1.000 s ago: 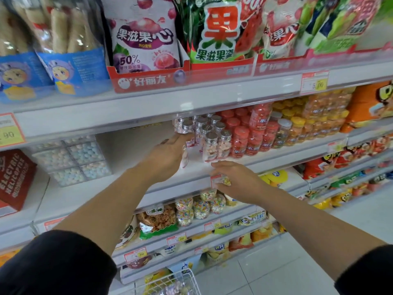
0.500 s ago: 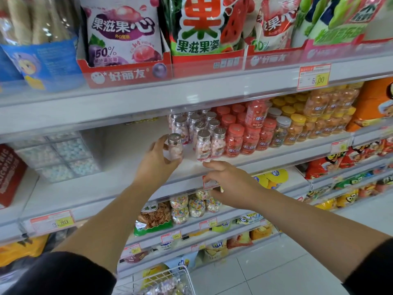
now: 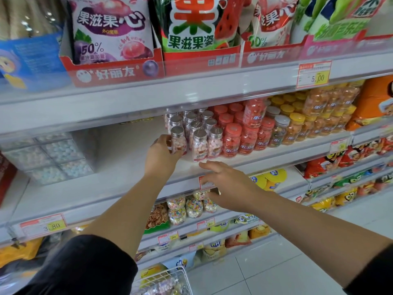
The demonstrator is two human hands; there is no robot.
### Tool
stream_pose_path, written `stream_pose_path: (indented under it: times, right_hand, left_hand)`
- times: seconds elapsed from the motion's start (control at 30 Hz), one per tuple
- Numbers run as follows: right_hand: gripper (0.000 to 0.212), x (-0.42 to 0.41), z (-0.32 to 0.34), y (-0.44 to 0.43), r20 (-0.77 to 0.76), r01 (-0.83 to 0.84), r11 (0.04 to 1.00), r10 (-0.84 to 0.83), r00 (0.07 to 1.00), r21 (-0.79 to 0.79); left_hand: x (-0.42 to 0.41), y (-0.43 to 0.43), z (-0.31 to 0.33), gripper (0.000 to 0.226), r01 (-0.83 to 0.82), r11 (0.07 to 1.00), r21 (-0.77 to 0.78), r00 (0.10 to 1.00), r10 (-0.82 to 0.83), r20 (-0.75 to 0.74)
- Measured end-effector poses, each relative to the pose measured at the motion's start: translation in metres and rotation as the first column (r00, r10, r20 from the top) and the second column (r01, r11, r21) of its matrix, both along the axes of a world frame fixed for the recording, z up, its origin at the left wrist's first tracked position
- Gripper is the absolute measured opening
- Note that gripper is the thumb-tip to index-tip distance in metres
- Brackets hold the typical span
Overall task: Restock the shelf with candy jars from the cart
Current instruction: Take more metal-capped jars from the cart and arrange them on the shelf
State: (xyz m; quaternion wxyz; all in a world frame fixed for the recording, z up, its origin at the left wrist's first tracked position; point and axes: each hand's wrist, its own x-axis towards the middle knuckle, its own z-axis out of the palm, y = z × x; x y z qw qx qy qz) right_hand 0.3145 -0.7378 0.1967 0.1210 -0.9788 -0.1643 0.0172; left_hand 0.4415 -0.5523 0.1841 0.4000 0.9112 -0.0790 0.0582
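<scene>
A silver-capped candy jar is gripped by the left hand, the fingers curled round its lower half. It is held upright on the white shelf, just beside the front row of matching jars. The right hand is kept flat with its fingers straight and spread over the shelf's front edge, nothing grasped, while the wire cart is seen below.
</scene>
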Motion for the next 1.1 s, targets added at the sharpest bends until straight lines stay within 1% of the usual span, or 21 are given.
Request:
stream_pose_path:
  times: [0.13, 0.23, 0.33, 0.4, 0.43, 0.5, 0.57, 0.63, 0.7, 0.77, 0.83, 0.9, 0.97, 1.03, 1.1]
  right_hand:
    - [0.034, 0.000, -0.001, 0.000, 0.017, -0.002, 1.000, 0.002, 1.000, -0.006]
    - [0.034, -0.002, -0.001, 0.001, 0.013, 0.008, 1.000, -0.008, 1.000, -0.007]
    - [0.034, -0.004, -0.001, 0.002, 0.019, 0.010, 1.000, -0.010, 1.000, -0.006]
    - [0.034, -0.011, -0.006, 0.003, 0.063, 0.002, 1.000, -0.004, 0.998, 0.029]
    - [0.033, -0.016, -0.012, 0.004, 0.113, -0.004, 0.998, -0.002, 0.994, 0.057]
    - [0.029, -0.029, -0.027, 0.012, 0.175, -0.020, 0.991, -0.004, 0.985, 0.134]
    - [0.024, -0.046, -0.048, 0.028, 0.162, -0.050, 0.978, 0.016, 0.987, 0.203]
    - [0.021, -0.062, -0.073, 0.047, 0.074, -0.059, 0.973, 0.043, 0.996, 0.223]
    - [0.020, -0.073, -0.102, 0.068, -0.078, -0.029, 0.976, 0.047, 0.996, 0.218]
    - [0.020, -0.077, -0.133, 0.089, -0.215, -0.011, 0.978, 0.057, 0.975, 0.209]
    - [0.019, -0.081, -0.164, 0.106, -0.343, 0.009, 0.983, 0.056, 0.938, 0.182]
    - [0.019, -0.083, -0.195, 0.119, -0.463, 0.010, 0.986, 0.068, 0.884, 0.165]
    - [0.018, -0.084, -0.227, 0.130, -0.591, 0.025, 0.988, 0.071, 0.804, 0.153]
    - [0.018, -0.085, -0.257, 0.139, -0.697, 0.054, 0.989, 0.059, 0.714, 0.139]
    - [0.021, -0.085, -0.288, 0.148, -0.748, 0.069, 0.990, 0.047, 0.662, 0.124]
  left_hand:
    - [0.006, -0.004, -0.001, 0.043, -0.022, 0.999, -0.037, 1.000, 0.022, -0.009]
    - [0.007, -0.006, -0.001, 0.047, -0.025, 0.999, -0.049, 1.000, 0.024, -0.019]
    - [0.003, -0.004, 0.004, 0.062, 0.003, 0.998, -0.064, 0.999, -0.006, -0.053]
    - [-0.007, 0.004, 0.013, 0.071, 0.038, 0.997, -0.065, 0.998, -0.041, -0.051]
    - [-0.016, 0.012, 0.018, 0.070, 0.059, 0.996, -0.068, 0.998, -0.061, -0.021]
    - [-0.043, 0.034, 0.028, 0.058, 0.103, 0.992, -0.072, 0.993, -0.099, 0.065]
    - [-0.078, 0.063, 0.027, 0.043, 0.143, 0.986, -0.084, 0.985, -0.133, 0.114]
    - [-0.114, 0.094, 0.012, 0.033, 0.147, 0.984, -0.101, 0.987, -0.140, 0.076]
    - [-0.145, 0.122, -0.017, 0.028, 0.119, 0.989, -0.088, 0.993, -0.119, 0.001]
    - [-0.171, 0.144, -0.054, 0.025, 0.075, 0.994, -0.084, 0.992, -0.083, -0.097]
    - [-0.196, 0.165, -0.092, 0.026, -0.006, 0.994, -0.110, 0.980, -0.016, -0.199]
    - [-0.221, 0.185, -0.129, 0.026, -0.114, 0.989, -0.093, 0.958, 0.084, -0.276]
    - [-0.245, 0.203, -0.166, 0.026, -0.223, 0.973, -0.063, 0.923, 0.190, -0.336]
    - [-0.268, 0.217, -0.203, 0.023, -0.348, 0.936, -0.050, 0.861, 0.298, -0.412]
    - [-0.290, 0.227, -0.241, 0.022, -0.452, 0.891, -0.035, 0.781, 0.376, -0.499]
